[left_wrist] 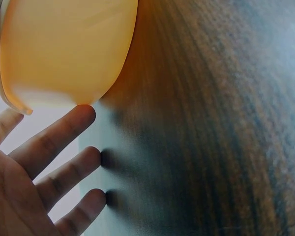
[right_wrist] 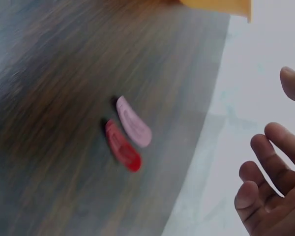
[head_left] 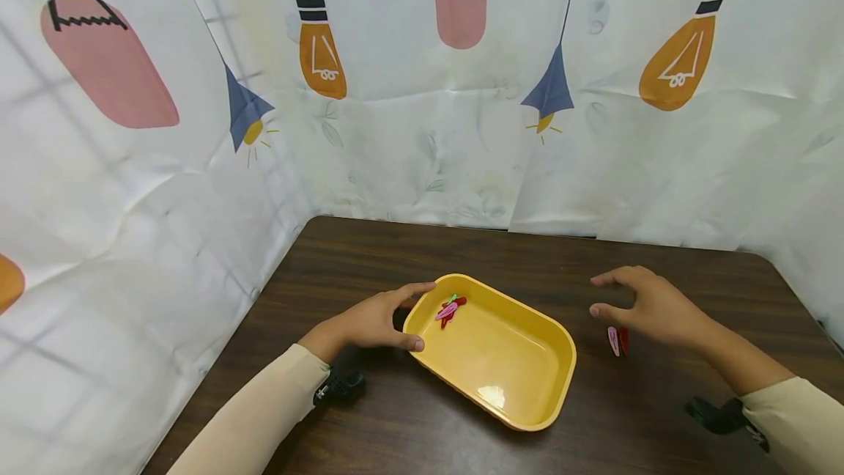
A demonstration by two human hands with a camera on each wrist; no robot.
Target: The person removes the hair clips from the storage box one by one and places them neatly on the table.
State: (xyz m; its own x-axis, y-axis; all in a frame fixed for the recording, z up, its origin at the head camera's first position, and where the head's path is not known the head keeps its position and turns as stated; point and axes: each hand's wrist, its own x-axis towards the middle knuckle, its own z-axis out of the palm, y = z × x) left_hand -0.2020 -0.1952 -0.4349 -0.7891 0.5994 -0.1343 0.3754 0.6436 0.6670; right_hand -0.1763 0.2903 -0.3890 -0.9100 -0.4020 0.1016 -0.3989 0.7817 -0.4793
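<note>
A yellow plastic tray (head_left: 501,343) stands on the dark wooden table, turned at an angle. My left hand (head_left: 376,319) holds its left end, thumb at the near rim and index finger at the far rim. In the left wrist view, the other fingers (left_wrist: 71,169) spread beside the tray's outer wall (left_wrist: 64,49). Pink, red and green hair clips (head_left: 450,310) lie heaped inside the tray's left end. My right hand (head_left: 659,306) hovers with nothing in it, fingers and thumb apart. Below it, a pink hair clip (right_wrist: 133,122) and a red hair clip (right_wrist: 122,146) lie side by side on the table.
The table (head_left: 369,248) meets a white curtain (head_left: 409,145) printed with lamps at its back and left. A black wrist device (head_left: 339,387) is on the left arm, and another black wrist device (head_left: 719,414) is on the right.
</note>
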